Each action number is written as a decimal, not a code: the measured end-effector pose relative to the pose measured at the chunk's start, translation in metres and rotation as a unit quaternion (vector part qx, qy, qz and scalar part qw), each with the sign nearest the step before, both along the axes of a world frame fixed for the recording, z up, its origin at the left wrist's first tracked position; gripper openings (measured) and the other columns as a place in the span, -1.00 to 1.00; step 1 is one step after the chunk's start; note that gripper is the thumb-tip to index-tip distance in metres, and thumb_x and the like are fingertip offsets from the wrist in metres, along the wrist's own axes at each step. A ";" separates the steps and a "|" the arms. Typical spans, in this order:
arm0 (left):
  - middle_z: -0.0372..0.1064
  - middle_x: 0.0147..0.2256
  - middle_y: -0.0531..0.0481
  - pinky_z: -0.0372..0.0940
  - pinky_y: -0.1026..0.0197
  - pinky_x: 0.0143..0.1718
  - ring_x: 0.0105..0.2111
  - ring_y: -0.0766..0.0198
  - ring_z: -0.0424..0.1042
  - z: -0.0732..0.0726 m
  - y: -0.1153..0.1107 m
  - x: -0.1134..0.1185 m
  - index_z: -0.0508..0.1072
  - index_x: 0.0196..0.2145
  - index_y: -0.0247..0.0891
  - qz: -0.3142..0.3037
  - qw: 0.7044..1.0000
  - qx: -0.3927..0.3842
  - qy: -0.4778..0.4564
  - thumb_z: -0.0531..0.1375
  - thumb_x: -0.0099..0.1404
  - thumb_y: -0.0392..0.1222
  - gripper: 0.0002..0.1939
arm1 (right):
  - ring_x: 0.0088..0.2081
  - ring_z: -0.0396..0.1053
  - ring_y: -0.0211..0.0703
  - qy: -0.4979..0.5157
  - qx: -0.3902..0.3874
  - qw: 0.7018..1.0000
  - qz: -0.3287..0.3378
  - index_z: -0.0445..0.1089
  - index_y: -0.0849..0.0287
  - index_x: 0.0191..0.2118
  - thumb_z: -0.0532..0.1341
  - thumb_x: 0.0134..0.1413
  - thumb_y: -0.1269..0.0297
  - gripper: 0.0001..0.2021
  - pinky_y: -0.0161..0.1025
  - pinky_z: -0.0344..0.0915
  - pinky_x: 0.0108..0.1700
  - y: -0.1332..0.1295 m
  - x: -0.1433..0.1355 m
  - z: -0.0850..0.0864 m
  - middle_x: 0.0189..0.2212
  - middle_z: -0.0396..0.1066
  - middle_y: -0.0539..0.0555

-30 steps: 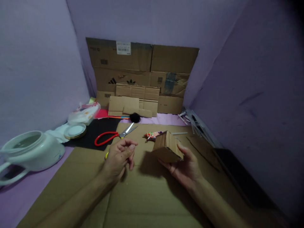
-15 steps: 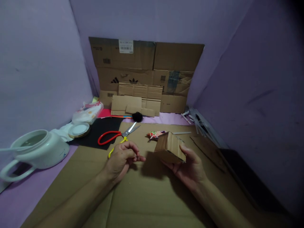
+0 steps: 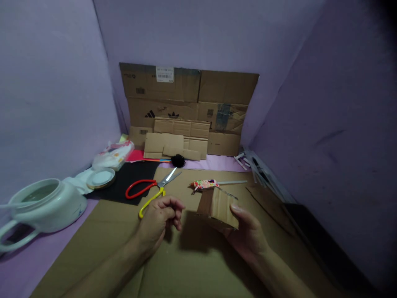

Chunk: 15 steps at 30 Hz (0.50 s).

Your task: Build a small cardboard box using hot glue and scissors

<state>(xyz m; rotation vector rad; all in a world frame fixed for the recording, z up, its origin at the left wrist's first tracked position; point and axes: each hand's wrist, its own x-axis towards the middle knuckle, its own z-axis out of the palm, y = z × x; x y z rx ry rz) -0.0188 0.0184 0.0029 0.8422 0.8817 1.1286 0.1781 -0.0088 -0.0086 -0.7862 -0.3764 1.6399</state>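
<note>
My right hand [image 3: 249, 234] grips a small folded cardboard box [image 3: 223, 210] at its right side, thumb on its upper face and fingers under it, above the cardboard sheet. My left hand [image 3: 163, 217] is to the left of the box, apart from it. Its fingers are curled in, with the thumb against them; whatever they hold, if anything, is hidden. Just beyond that hand lie spread scissors [image 3: 161, 185] with one red and one yellow handle. Behind the box, partly covered by it, is a glue gun [image 3: 204, 184] in a patterned wrap, a white stick protruding from its back.
At left stands a white ceramic pot [image 3: 51, 207] with a handle, near a round lid [image 3: 101, 178] and black paper [image 3: 132, 182]. Black yarn [image 3: 178, 160] lies before upright cardboard [image 3: 228, 89]. Clear sticks [image 3: 263, 169] and a dark flat object [image 3: 319, 236] line the right.
The box has tipped and shifted slightly down and left in my right hand. My left hand's outstretched finger has curled in. The whole view has tilted up a little.
</note>
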 end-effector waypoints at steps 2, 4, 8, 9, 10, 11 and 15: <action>0.49 -0.31 -0.03 0.30 0.29 -0.65 -0.70 0.46 0.30 0.000 0.000 0.000 0.50 -0.24 -0.30 -0.005 1.000 0.011 -0.001 0.23 -0.08 -0.38 -0.64 | -0.36 0.57 0.05 0.000 -0.003 1.000 0.008 0.56 0.20 -0.34 0.39 -0.31 0.28 -0.73 -0.01 0.49 -0.19 -0.001 0.001 -0.001 -0.41 0.64 0.09; 0.32 0.05 -0.20 0.33 0.24 -0.61 -0.66 0.47 0.34 -0.003 0.001 -0.001 0.33 0.05 -0.20 -0.024 0.999 0.027 0.003 0.31 0.02 -0.24 -0.41 | -0.36 0.57 0.07 -0.009 0.009 1.000 0.026 0.56 0.20 -0.34 0.38 -0.28 0.23 -0.73 0.01 0.48 -0.17 -0.002 0.002 -0.002 -0.41 0.63 0.10; 0.18 0.14 -0.35 0.39 0.15 -0.29 -0.29 0.18 0.46 -0.012 0.001 -0.005 0.21 0.18 -0.29 -0.083 0.994 0.062 0.032 0.39 -0.02 -0.04 -0.16 | -0.22 0.54 0.12 -0.110 0.112 0.985 0.078 0.52 0.22 -0.16 0.37 -0.23 0.21 -0.60 -0.02 0.44 -0.10 -0.004 0.000 -0.006 -0.28 0.61 0.15; 0.19 0.14 -0.33 0.36 0.10 -0.17 -0.16 0.08 0.43 -0.013 -0.001 -0.005 0.21 0.19 -0.28 -0.100 0.990 0.083 0.046 0.41 -0.06 -0.05 -0.12 | -0.15 0.52 0.14 -0.153 0.148 0.974 0.084 0.49 0.21 -0.10 0.39 -0.23 0.23 -0.54 -0.02 0.41 -0.06 -0.005 -0.001 -0.007 -0.22 0.59 0.17; 0.20 0.14 -0.30 0.32 0.07 -0.07 -0.05 0.00 0.37 -0.013 -0.002 -0.006 0.20 0.21 -0.26 -0.121 0.985 0.107 0.059 0.43 -0.08 -0.08 -0.09 | -0.09 0.49 0.16 -0.196 0.182 0.960 0.082 0.47 0.19 -0.06 0.40 -0.24 0.25 -0.50 -0.02 0.39 -0.03 -0.005 -0.002 -0.008 -0.16 0.57 0.17; 0.22 0.14 -0.26 0.28 0.03 0.00 0.02 -0.03 0.33 -0.012 -0.005 -0.006 0.18 0.22 -0.21 -0.143 0.978 0.132 0.071 0.43 -0.07 -0.12 -0.08 | -0.06 0.47 0.15 -0.236 0.209 0.946 0.075 0.45 0.17 -0.04 0.41 -0.25 0.28 -0.48 -0.04 0.38 -0.02 -0.005 -0.003 -0.009 -0.12 0.55 0.16; 0.31 0.12 -0.14 0.19 -0.03 0.11 0.10 -0.03 0.30 -0.002 -0.014 -0.006 0.30 0.15 -0.07 -0.169 0.951 0.200 0.162 0.36 0.04 -0.26 -0.30 | -0.11 0.48 0.10 -0.308 0.251 0.917 0.043 0.46 0.12 -0.07 0.42 -0.25 0.30 -0.51 -0.10 0.41 -0.09 -0.005 -0.007 -0.010 -0.16 0.55 0.14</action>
